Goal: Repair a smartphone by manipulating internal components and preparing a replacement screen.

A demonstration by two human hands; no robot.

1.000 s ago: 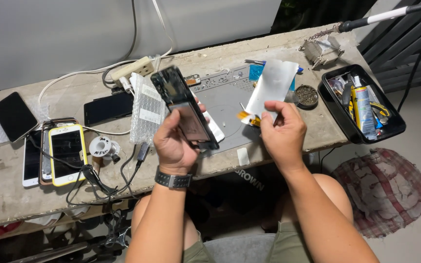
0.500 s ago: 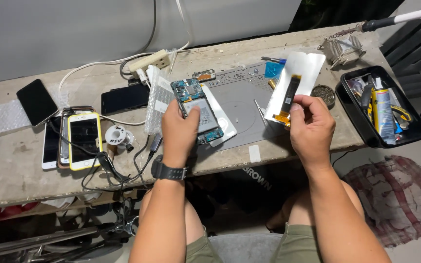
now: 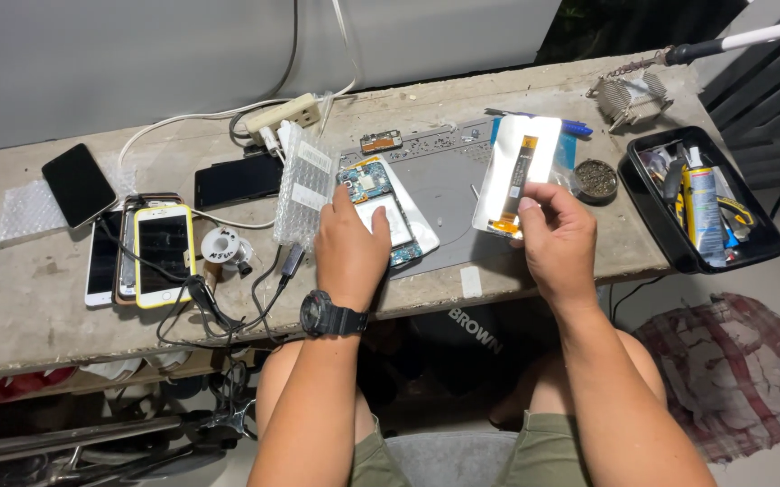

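Note:
My left hand (image 3: pixel 351 248), with a black watch on the wrist, rests palm-down on an opened phone (image 3: pixel 375 198) whose circuit boards face up. The phone lies on the left part of a grey work mat (image 3: pixel 449 180). My right hand (image 3: pixel 557 242) holds up a white replacement screen panel (image 3: pixel 516 171) with an orange flex cable down its back, pinched at its lower edge above the mat's right side.
Several phones (image 3: pixel 142 248) and tangled cables lie at the left, with a solder spool (image 3: pixel 223 248), a bubble-wrap sleeve (image 3: pixel 304 185) and a power strip (image 3: pixel 282 113). A black tray of tools (image 3: pixel 701 203) sits at the right, a round tin (image 3: pixel 595 179) and a soldering iron stand (image 3: pixel 629 95) near it.
My left hand lowered the phone from mid-air onto the mat and turned it boards-up. My right hand raised the white panel and turned its cable side toward me.

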